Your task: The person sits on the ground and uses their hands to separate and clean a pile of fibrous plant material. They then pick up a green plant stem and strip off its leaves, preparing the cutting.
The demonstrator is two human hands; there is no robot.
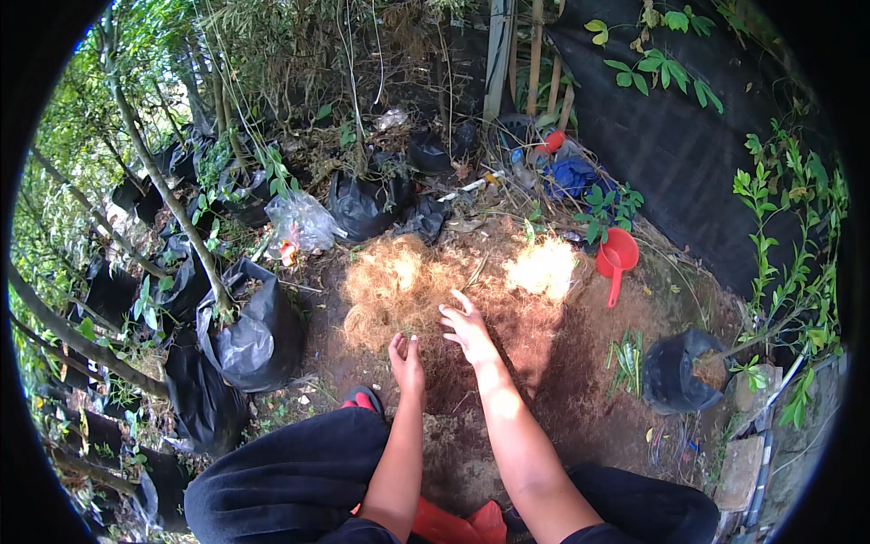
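Observation:
My left hand (409,368) is at the near edge of a heap of loose tan coconut-like fibre (387,279). Its fingertips point away from me, slightly apart, and nothing shows between them. My right hand (469,333) hovers at the right side of the heap, fingers spread and holding nothing. Whether either hand touches the fibre is hard to tell. Thinner strands of fibre run across the bare soil to a second, brightly sunlit clump (544,268) farther right.
Black plastic grow bags with plants (255,333) crowd the left. A clear plastic bag (302,221) lies behind the heap. At right are a red dipper (617,255), cut green leaves (627,364) and a potted plant in a black bag (683,370). Dark netting (666,149) slopes behind.

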